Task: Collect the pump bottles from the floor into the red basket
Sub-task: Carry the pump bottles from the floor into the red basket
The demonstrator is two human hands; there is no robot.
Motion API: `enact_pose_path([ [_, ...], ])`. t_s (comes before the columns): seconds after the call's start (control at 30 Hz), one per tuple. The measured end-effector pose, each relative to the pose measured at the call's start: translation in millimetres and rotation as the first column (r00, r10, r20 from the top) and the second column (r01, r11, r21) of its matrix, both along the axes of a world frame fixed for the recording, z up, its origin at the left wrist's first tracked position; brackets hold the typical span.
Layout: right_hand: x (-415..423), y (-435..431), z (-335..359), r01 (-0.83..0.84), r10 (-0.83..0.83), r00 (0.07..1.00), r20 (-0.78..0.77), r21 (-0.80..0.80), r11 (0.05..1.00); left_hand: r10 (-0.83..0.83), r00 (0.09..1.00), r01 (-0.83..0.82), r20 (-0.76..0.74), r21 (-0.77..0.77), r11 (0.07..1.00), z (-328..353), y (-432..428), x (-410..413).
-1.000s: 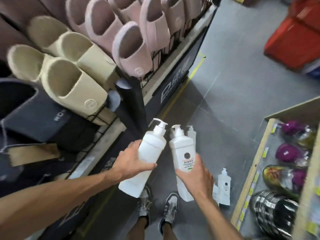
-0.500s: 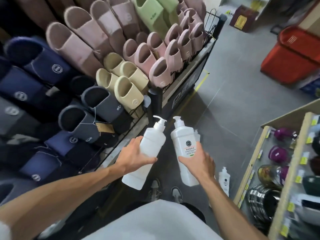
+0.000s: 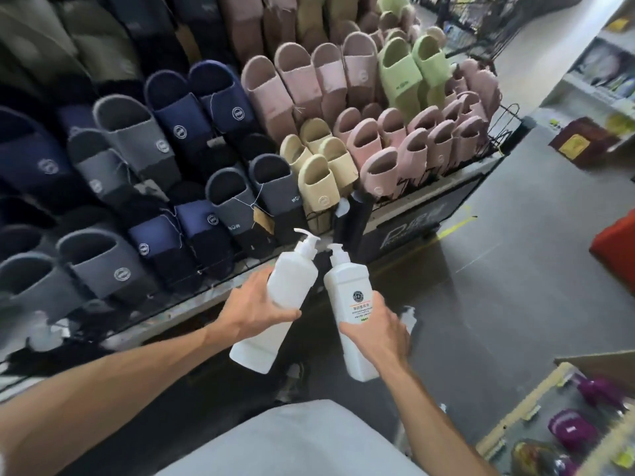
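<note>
Bottles in both fists: left hand (image 3: 254,309) wraps a plain pump bottle (image 3: 275,304), right hand (image 3: 376,329) a labelled one (image 3: 350,314). View has lifted off the floor (person now upright); red basket (image 3: 615,245) sits far right, so carrying comes next.

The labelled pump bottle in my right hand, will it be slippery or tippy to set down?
The labelled pump bottle looks smooth and glossy, so probably slick. It is tall and narrow, likely tippy upright. Its pump head looks snag-prone.
</note>
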State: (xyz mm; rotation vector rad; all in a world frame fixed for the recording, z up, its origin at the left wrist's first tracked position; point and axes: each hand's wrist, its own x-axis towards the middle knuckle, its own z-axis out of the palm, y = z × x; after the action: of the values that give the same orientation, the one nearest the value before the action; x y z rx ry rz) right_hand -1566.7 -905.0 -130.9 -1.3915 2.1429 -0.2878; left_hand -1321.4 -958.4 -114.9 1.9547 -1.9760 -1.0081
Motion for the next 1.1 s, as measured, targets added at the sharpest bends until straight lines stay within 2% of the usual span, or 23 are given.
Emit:
enact_pose_path([
  [0.17, 20, -1, 6, -0.208, 0.207, 0.978, -0.018, -0.021, 0.978, 0.214, 0.977, -0.214, -0.015, 0.012, 0.977, 2, 57, 26],
  [0.43, 102, 6, 7, -0.488, 0.488, 0.873, -0.026, -0.005, 0.873, 0.540, 0.842, -0.539, -0.008, 0.053, 0.841, 4, 159, 97],
  [0.7, 227, 59, 13, -0.683, 0.683, 0.730, -0.024, -0.045, 0.729, 0.792, 0.607, -0.791, -0.061, 0.047, 0.610, 13, 250, 182],
  [0.87, 309, 92, 17, -0.816, 0.815, 0.578, -0.050, -0.064, 0.575, 0.884, 0.464, -0.885, -0.057, 0.015, 0.466, 15, 307, 233],
  [1.1, 412, 135, 23, -0.900, 0.904, 0.426, -0.024, -0.107, 0.422, 0.973, 0.219, -0.975, -0.070, 0.027, 0.222, 18, 400, 300],
])
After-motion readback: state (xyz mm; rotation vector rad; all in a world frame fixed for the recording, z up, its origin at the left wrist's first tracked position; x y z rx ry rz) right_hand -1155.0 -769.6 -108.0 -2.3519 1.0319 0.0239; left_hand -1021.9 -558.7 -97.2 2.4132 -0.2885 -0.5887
